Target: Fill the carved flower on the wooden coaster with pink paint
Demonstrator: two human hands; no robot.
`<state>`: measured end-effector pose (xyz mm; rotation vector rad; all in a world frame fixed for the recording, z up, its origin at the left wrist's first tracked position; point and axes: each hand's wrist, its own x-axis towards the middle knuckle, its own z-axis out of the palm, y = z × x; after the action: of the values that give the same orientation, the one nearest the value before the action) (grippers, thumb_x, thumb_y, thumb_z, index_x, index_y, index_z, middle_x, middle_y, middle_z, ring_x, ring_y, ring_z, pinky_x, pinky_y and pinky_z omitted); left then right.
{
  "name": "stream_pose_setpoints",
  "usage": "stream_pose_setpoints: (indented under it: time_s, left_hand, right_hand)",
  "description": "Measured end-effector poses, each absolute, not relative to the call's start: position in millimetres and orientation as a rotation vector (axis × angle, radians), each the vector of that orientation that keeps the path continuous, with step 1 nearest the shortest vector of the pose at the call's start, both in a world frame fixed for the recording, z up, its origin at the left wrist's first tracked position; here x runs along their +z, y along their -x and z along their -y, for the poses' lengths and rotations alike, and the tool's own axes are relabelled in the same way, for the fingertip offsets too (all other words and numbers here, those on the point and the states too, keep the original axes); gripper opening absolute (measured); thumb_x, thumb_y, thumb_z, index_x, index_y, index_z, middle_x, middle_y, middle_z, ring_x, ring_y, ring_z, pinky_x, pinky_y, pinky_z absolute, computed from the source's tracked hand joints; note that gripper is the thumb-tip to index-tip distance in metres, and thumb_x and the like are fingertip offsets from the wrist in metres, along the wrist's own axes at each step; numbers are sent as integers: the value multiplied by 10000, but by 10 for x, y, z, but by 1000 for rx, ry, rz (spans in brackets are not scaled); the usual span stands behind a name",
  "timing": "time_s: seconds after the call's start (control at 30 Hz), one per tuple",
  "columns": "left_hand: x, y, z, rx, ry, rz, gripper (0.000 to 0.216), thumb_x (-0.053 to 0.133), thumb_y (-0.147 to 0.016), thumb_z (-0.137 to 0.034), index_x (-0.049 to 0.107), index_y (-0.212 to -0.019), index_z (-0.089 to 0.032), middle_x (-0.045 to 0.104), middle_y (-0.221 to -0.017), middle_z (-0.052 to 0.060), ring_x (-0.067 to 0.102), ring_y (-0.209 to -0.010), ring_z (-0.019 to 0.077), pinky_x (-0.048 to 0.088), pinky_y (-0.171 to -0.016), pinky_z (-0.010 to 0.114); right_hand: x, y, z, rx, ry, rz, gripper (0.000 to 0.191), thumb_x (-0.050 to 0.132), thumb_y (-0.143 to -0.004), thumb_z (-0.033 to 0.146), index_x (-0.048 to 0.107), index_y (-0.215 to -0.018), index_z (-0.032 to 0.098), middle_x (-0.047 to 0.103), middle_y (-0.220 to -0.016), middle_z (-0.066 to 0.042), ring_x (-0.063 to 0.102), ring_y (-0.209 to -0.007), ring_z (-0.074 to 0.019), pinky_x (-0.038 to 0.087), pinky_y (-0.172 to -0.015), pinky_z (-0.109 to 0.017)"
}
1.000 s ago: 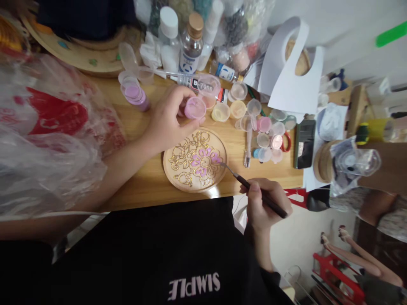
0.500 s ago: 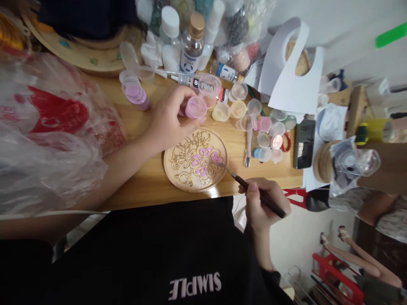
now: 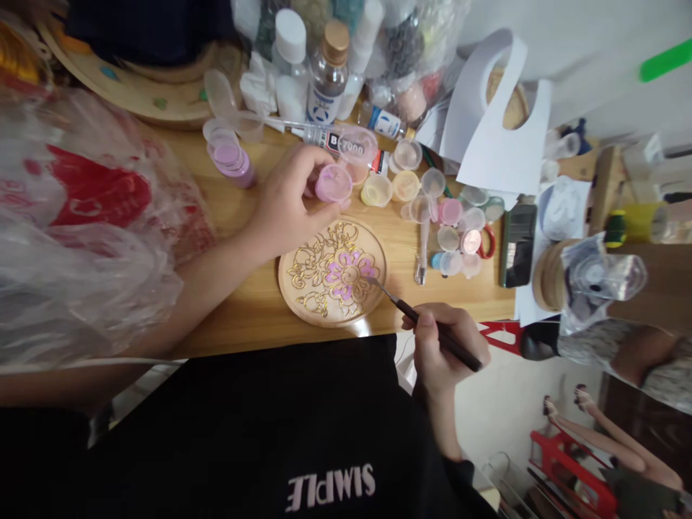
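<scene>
A round wooden plaque (image 3: 303, 306) with gold raised flower outlines lies near the table's front edge. Several petals of its large flower are coloured pink-purple. My right hand (image 3: 446, 346) is closed round the dark handle of a thin metal palette knife (image 3: 414, 315), whose tip meets the petals on the flower's right side. Above the plaque, my left hand (image 3: 295, 202) grips a small plastic cup of pink paste (image 3: 334, 184) between thumb and fingers. The cup's clear lid (image 3: 357, 146) stands open behind it.
Several small paint cups (image 3: 405, 186) crowd the table right of my left hand. A purple cup (image 3: 233, 162) stands left. Bottles (image 3: 327, 79) and a glue tube (image 3: 346, 140) line the back. A phone (image 3: 517, 245) lies right; a plastic bag (image 3: 86, 238) covers the left.
The palette knife and my right hand have shifted slightly down and left, the tip staying at the flower's right petals. My left hand holds the cup in nearly the same place.
</scene>
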<state>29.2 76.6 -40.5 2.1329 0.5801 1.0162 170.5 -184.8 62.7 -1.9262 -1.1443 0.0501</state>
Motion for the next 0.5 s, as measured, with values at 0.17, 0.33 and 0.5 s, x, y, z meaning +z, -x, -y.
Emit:
stream_pose_setpoints:
  time_s: [0.17,0.33,0.5]
  left_hand:
    - [-344,-280,-749,919,-2032,-656,324,831,-972,-335,630,-1217,-267,739,-1218,53,767,-1096,275,694,-922,440]
    - [-293,-269,-736,892,-1991,-675,308,832,-968,-332,648,-1210,-285,747,-1204,49,763,-1108,278,703,-932,432]
    - [-303,-278,-729,881,-1990,-692,299,828,-962,-323,662,-1208,-283,750,-1223,56,770,-1120,294,701,-959,465]
  right_hand:
    - [618,-1706,1845,63,1899,1153,169,722,-988,185,717,-828,239,781,-653,53,739,-499,-134,564,-515,-226]
    - [626,-1709,1847,66,1884,1157,168,723,-971,160,721,-821,235,776,-657,62,727,-497,-115,552,-517,-206]
    - [590,-1741,1899,73,1894,1114,155,735,-969,176,726,-825,232,785,-681,45,732,-518,-131,550,-518,-232]
